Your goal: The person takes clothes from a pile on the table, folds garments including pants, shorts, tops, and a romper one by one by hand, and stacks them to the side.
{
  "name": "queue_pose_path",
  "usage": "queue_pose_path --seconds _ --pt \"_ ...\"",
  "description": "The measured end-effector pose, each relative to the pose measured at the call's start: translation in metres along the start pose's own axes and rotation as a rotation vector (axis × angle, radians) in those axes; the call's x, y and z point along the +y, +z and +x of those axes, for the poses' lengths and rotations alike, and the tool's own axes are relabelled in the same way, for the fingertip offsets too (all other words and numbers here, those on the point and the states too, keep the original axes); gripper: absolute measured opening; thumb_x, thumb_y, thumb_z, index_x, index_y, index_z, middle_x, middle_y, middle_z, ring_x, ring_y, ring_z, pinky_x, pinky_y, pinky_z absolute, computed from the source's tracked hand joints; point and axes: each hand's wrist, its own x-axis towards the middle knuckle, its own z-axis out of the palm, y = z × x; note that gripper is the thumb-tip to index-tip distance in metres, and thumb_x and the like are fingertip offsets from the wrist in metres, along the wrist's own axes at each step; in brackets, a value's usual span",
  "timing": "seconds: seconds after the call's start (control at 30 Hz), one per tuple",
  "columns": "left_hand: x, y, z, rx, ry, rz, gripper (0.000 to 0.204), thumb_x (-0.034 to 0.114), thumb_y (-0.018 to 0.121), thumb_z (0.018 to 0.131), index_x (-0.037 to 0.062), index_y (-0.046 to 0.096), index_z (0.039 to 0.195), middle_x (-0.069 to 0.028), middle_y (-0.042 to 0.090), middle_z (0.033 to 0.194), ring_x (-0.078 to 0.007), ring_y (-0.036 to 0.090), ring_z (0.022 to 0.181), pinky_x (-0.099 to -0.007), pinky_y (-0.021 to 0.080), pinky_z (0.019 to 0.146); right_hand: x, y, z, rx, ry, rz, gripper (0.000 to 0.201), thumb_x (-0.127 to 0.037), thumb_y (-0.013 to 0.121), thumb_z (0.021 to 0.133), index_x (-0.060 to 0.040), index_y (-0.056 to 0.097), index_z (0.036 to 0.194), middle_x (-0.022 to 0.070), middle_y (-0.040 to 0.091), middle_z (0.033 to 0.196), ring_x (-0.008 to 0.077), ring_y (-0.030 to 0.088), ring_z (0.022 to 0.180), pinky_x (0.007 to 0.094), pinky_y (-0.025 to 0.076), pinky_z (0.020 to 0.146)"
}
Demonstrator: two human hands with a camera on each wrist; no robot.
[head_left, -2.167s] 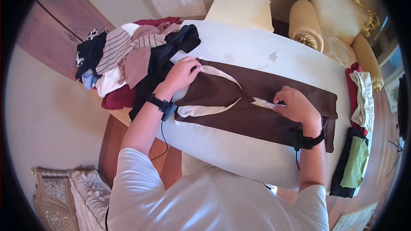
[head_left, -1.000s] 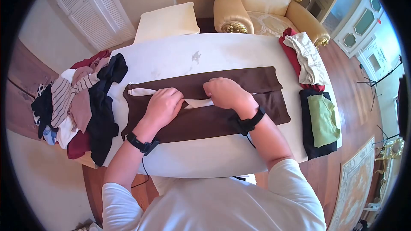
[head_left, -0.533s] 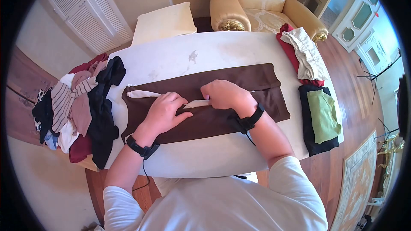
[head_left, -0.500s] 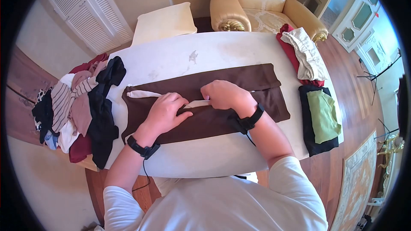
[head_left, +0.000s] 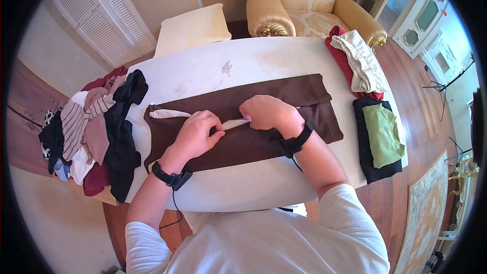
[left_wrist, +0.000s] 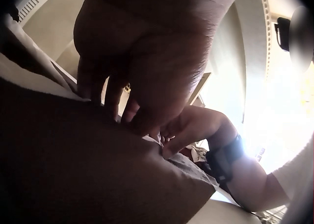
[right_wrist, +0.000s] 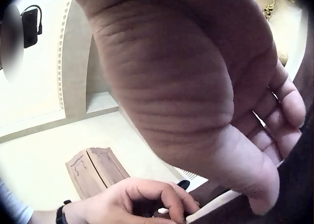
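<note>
A brown garment [head_left: 228, 152] with pale inner fabric [head_left: 170, 114] lies stretched lengthwise over the white table [head_left: 264, 61]. Near its middle, the left hand [head_left: 195, 134] pinches the edge of the opening between thumb and fingertips. Just to the right, the right hand [head_left: 271, 113] holds the same pale-lined edge, its fingers curled. A short pale strip [head_left: 235, 123] shows between them. In the left wrist view, the left hand [left_wrist: 142, 62] has its fingertips on the cloth, and the right hand [left_wrist: 191, 131] pinches the edge beyond.
A heap of mixed clothes [head_left: 94, 132] covers the table's left end. At the right end lie folded red and white clothes [head_left: 361, 63] and a green piece [head_left: 384, 134] on black cloth. A cream stool [head_left: 193, 28] and gilded armchair [head_left: 314, 7] stand beyond the far edge.
The left hand has moved from the garment's left end to its middle, and its thumb has closed in on the edge. The right hand now lies nearer the left one. The opening looks narrower.
</note>
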Motion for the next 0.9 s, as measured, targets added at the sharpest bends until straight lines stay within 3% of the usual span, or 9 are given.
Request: queue_pose_path --seconds 0.17,0.47,0.63,0.73,0.9 --pt "-0.006 0.003 -0.001 -0.02 0.018 0.001 0.013 0.006 0.076 0.082 0.0056 0.064 0.088 -0.0107 0.066 0.099 -0.0339 0.063 0.1 -0.0426 0.051 0.087 0.001 0.0 -0.002 0.059 -0.053 0.002 0.015 -0.015 0.075 0.082 -0.0075 0.067 0.091 0.0129 0.072 0.089 0.0359 0.069 0.094 0.0451 0.053 0.081" --pt "0.0 0.002 -0.001 -0.014 0.022 -0.01 0.013 0.006 0.075 0.083 0.0053 0.063 0.088 -0.0111 0.063 0.099 -0.0347 0.06 0.102 -0.0424 0.05 0.091 -0.003 -0.006 -0.005 0.11 0.016 -0.053 0.015 -0.014 0.076 0.08 -0.0078 0.065 0.088 0.0121 0.071 0.086 0.0362 0.069 0.092 0.0454 0.053 0.079" --pt "-0.004 0.006 -0.001 -0.008 0.016 0.008 0.014 0.006 0.075 0.084 0.0056 0.061 0.089 -0.0109 0.063 0.098 -0.0342 0.06 0.101 -0.0426 0.049 0.09 -0.009 -0.012 -0.01 -0.028 0.063 -0.04 0.012 -0.008 0.07 0.079 -0.0084 0.067 0.09 0.013 0.071 0.086 0.0365 0.069 0.093 0.0465 0.053 0.08" --pt "-0.007 0.007 0.0 -0.003 -0.014 -0.007 0.013 0.006 0.073 0.084 0.0056 0.061 0.09 -0.0115 0.062 0.096 -0.0341 0.059 0.098 -0.0432 0.049 0.088 -0.008 -0.013 -0.013 0.033 0.037 -0.035 0.012 -0.006 0.065 0.079 -0.005 0.073 0.088 0.0172 0.075 0.09 0.0352 0.073 0.092 0.0435 0.058 0.08" --pt "-0.003 0.011 0.0 0.028 -0.027 0.018 0.014 0.006 0.072 0.084 0.0054 0.059 0.09 -0.0119 0.061 0.091 -0.0342 0.059 0.093 -0.0445 0.049 0.084 -0.003 -0.006 -0.007 0.099 0.072 -0.036 0.013 -0.005 0.066 0.079 -0.0056 0.069 0.091 0.0163 0.073 0.09 0.0356 0.071 0.094 0.0444 0.056 0.08"
